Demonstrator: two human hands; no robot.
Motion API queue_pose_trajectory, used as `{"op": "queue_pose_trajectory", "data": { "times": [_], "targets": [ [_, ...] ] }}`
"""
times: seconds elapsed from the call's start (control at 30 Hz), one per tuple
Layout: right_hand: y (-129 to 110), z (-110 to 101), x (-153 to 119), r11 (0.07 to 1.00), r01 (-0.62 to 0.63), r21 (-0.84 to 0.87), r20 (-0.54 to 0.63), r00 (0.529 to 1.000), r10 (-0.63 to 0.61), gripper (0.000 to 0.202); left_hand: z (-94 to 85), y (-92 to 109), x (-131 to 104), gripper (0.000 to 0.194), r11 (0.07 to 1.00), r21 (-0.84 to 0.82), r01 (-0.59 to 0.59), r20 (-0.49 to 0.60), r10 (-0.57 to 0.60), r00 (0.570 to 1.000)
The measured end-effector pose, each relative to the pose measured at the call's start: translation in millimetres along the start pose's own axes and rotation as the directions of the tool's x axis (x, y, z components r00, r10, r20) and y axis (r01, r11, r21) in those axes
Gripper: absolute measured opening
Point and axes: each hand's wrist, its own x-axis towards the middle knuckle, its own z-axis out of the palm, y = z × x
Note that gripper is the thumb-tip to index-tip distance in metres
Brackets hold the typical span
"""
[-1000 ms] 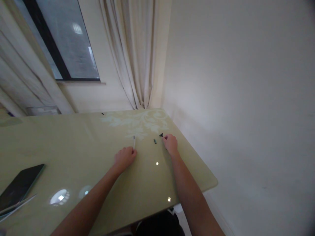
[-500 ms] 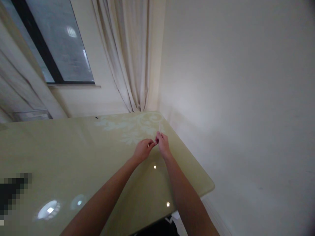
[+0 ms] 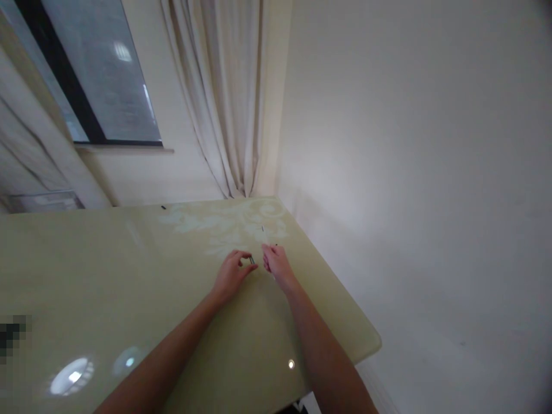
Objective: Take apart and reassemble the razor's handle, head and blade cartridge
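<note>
Over the far right part of the table, my left hand (image 3: 232, 276) pinches a small dark tubular piece (image 3: 252, 260) between thumb and fingertips. Beside it, a little to the right, my right hand (image 3: 276, 264) is closed around a thin pale pen-like stick (image 3: 264, 233). The stick's narrow dark tip points away from me, and most of its length is hidden in my fist. A narrow gap separates the two hands.
The glossy yellow-green table (image 3: 129, 287) has a pale leaf pattern. A small black object (image 3: 163, 207) lies near its far edge. A wall (image 3: 409, 172) runs along the right side; curtains (image 3: 237, 103) and a window (image 3: 107, 69) are behind.
My hands were together and are now apart. The left hand has moved left, with the small dark piece now showing in its pinch. The right hand has shifted slightly left and nearer.
</note>
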Motion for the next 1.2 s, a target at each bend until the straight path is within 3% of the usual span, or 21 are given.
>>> {"op": "queue_pose_trajectory", "data": {
  "times": [0.13,0.33,0.7,1.0,1.2],
  "targets": [
    [-1.6,14.6,-13.3,0.990,-0.012,-0.143,0.038,0.999,0.018,0.039,-23.2,-10.4,-26.5,0.031,0.997,-0.077,0.010,-0.126,-0.020,0.992],
    [-12.5,27.2,-26.9,0.943,0.113,-0.313,0.072,0.993,-0.095,0.022,-25.0,-1.1,-32.6,0.033,0.990,-0.141,-0.032,-0.212,0.001,0.977],
    [-6.1,31.4,-28.0,0.999,-0.046,-0.013,0.102,0.994,0.047,0.023,-28.4,4.4,-30.9,0.039,0.956,-0.294,-0.010,-0.189,-0.047,0.981],
    [-4.8,27.0,-25.4,0.997,-0.080,0.009,0.038,0.996,0.080,0.019,-26.9,3.6,-30.8,0.029,0.927,-0.375,0.015,-0.098,-0.055,0.994],
    [-8.5,27.6,-29.6,0.998,-0.060,0.024,0.108,0.992,0.057,0.026,-23.4,1.6,-30.0,0.034,0.910,-0.414,0.001,-0.062,-0.029,0.998]
  ]
}}
